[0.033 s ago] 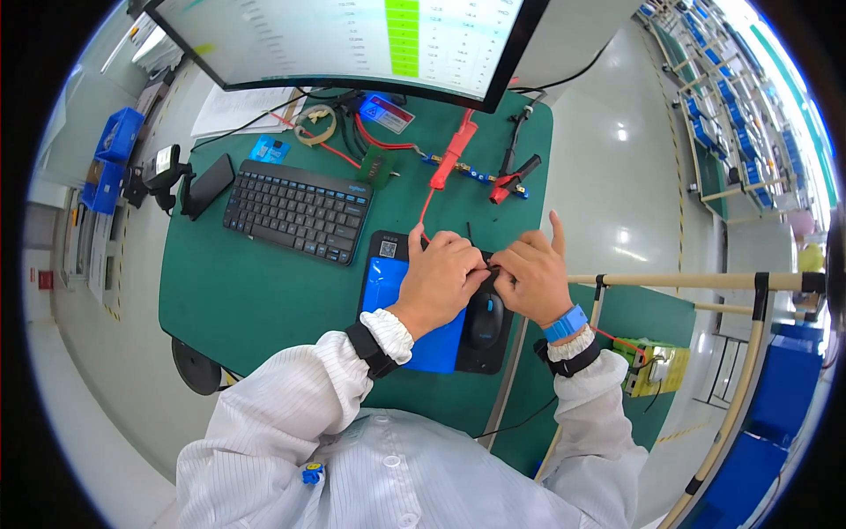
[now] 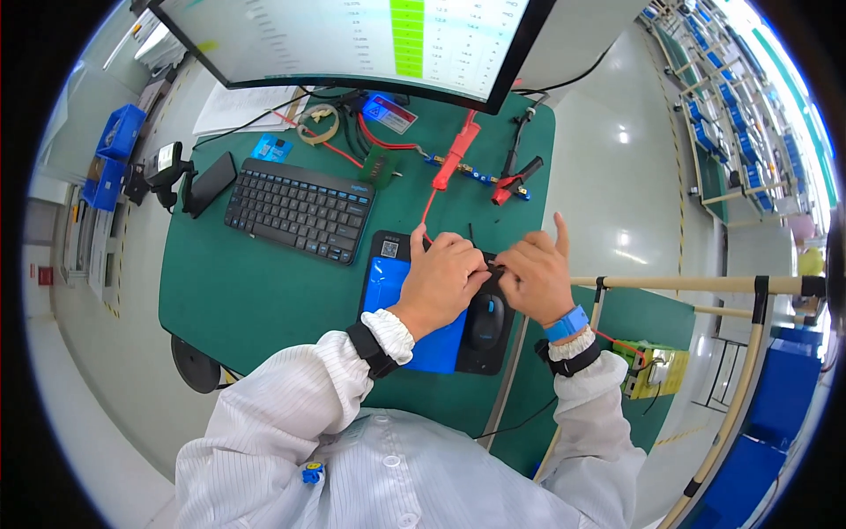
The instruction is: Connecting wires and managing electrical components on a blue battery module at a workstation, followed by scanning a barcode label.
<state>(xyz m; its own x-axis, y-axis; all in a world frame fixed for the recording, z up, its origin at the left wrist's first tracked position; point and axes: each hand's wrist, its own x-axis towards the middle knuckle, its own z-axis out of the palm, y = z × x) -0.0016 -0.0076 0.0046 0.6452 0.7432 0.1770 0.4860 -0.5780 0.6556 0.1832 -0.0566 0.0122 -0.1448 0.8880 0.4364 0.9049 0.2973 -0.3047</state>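
My left hand (image 2: 442, 280) is closed over the upper part of a black mouse pad (image 2: 494, 356), its index finger raised against a thin red wire (image 2: 427, 210). That wire runs back to a red-sleeved clip (image 2: 457, 156). My right hand (image 2: 539, 280) is closed in a pinch, with its little finger stretched up. Between the two sets of fingertips is a small dark piece, mostly hidden, which I cannot make out. A black mouse (image 2: 486, 321) lies just below the hands, and a blue sheet (image 2: 434, 346) covers part of the pad under my left wrist.
A black keyboard (image 2: 300, 212) lies left of the pad, with a dark phone (image 2: 211, 184) beyond it. At the back stand a monitor (image 2: 352, 40), a tape roll (image 2: 318, 124) and a green circuit board (image 2: 378, 166). A red and black clip (image 2: 516, 182) lies at the right; a tube rail (image 2: 696, 282) runs alongside.
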